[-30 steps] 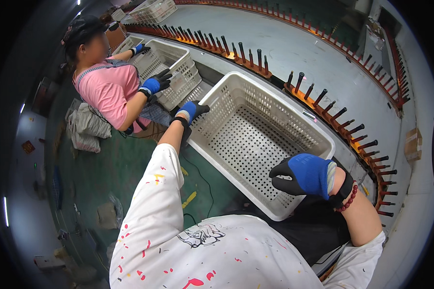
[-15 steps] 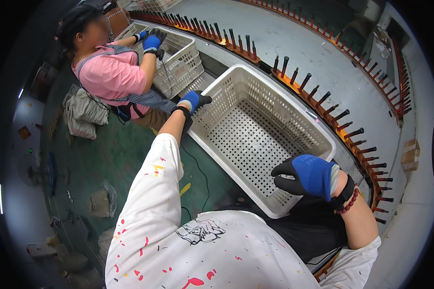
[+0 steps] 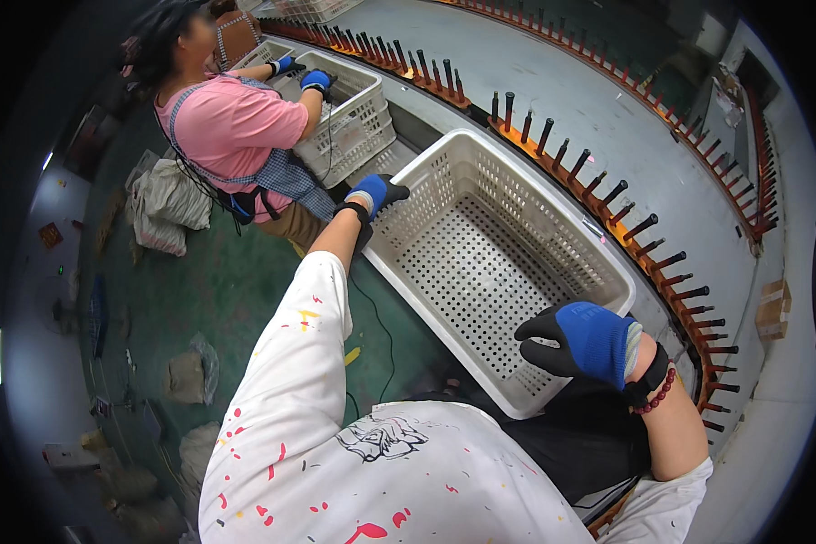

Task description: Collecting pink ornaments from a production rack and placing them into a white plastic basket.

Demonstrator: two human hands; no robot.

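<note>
A large white plastic crate (image 3: 480, 258), with a perforated floor and slotted walls, stands in front of me; nothing lies in it. My left hand (image 3: 377, 194), in a blue and black glove, is closed over its far-left end rim. My right hand (image 3: 576, 340), gloved alike, is over the crate's near-right end. Its thumb and forefinger point inward over the crate with a gap between them, and nothing shows in that gap. The other fingers and any contact with the rim beneath are hidden.
A curved orange rail (image 3: 560, 169) with upright dark pegs runs along the crate's far side, beside a grey surface (image 3: 553, 82). At left, a co-worker in a pink shirt (image 3: 236, 127) reaches into another white crate (image 3: 363, 122). White sacks (image 3: 168, 204) lie on the green floor.
The co-worker has shifted right in view, hands now lower in the other crate. My crate and both my hands have shifted slightly right and down in view; their placement looks the same.
</note>
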